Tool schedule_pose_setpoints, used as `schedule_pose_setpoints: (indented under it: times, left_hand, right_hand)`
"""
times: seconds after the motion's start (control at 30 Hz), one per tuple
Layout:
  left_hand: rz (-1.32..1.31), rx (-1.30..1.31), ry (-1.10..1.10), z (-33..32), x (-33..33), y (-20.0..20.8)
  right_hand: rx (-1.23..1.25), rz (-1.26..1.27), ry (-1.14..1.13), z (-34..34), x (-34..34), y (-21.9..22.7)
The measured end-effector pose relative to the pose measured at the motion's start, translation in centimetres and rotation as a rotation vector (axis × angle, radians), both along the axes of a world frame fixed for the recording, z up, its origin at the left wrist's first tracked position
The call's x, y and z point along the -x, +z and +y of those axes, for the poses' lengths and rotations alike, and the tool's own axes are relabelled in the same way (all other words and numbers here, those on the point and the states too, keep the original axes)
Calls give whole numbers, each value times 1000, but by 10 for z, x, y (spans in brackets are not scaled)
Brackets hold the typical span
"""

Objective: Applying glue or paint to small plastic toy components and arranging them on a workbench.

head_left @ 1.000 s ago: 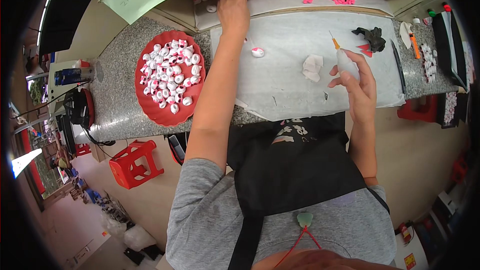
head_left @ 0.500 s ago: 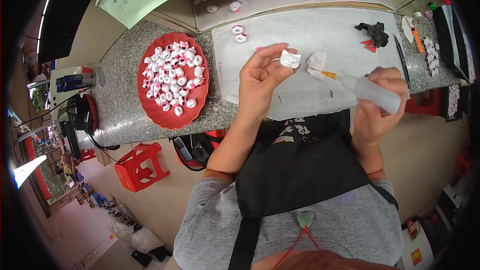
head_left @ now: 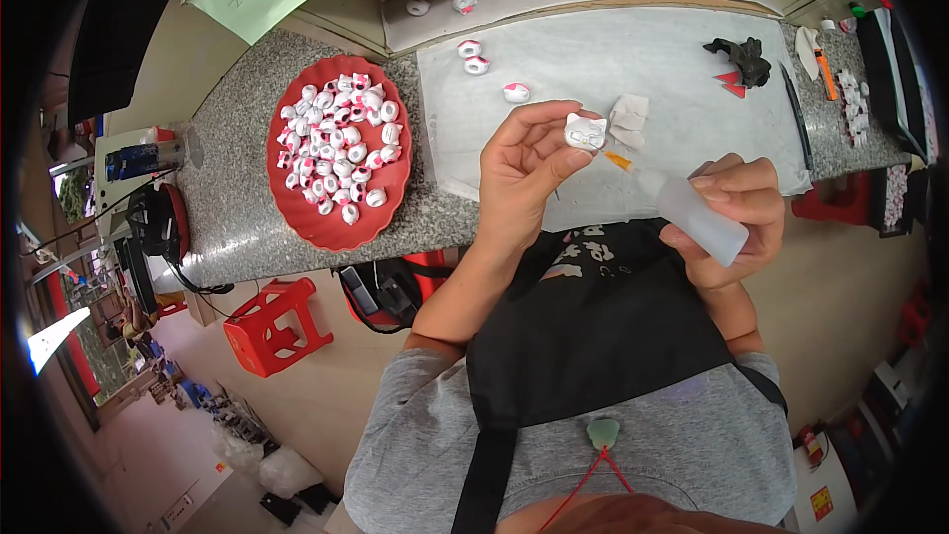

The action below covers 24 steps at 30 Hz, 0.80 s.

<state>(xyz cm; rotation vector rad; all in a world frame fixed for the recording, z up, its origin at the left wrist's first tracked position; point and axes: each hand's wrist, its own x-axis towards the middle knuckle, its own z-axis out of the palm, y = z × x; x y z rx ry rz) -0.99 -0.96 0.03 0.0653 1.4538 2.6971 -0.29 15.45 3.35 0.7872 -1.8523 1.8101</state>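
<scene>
Glue nozzle brought to a small white figurine held over the bench.

The left hand (head_left: 529, 173) had come back from the far tray and was closed on 1 small white figurine (head_left: 585, 131), pinched at the fingertips above the white work mat (head_left: 633, 69). The right hand (head_left: 736, 222) gripped a translucent squeeze bottle (head_left: 692, 218), its orange nozzle (head_left: 618, 160) now just beside the figurine, where 0.5 s earlier a gap showed. Judged: application was at hand. The red plate (head_left: 297, 218) of finished pieces sat to the left, untouched.
</scene>
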Motion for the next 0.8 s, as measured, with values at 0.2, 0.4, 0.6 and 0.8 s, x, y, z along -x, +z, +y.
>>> schedule_pose_setpoints:
  times: [0.2, 0.4, 0.6, 0.8]
  left_hand:
    - [-7, 18, -4, 1, -1, 0]
    - [-35, -49, -10, 0, -1, 0]
    - [-47, -45, -23, 0, -1, 1]
    - [-32, -14, -21, 0, -2, -1]
  right_hand:
    - [-18, -18, -44, -3, -3, 0]
    - [-9, -51, -66, -2, -4, 3]
    - [16, -40, -80, -4, -3, 0]
    - [15, -19, -34, -3, -1, -1]
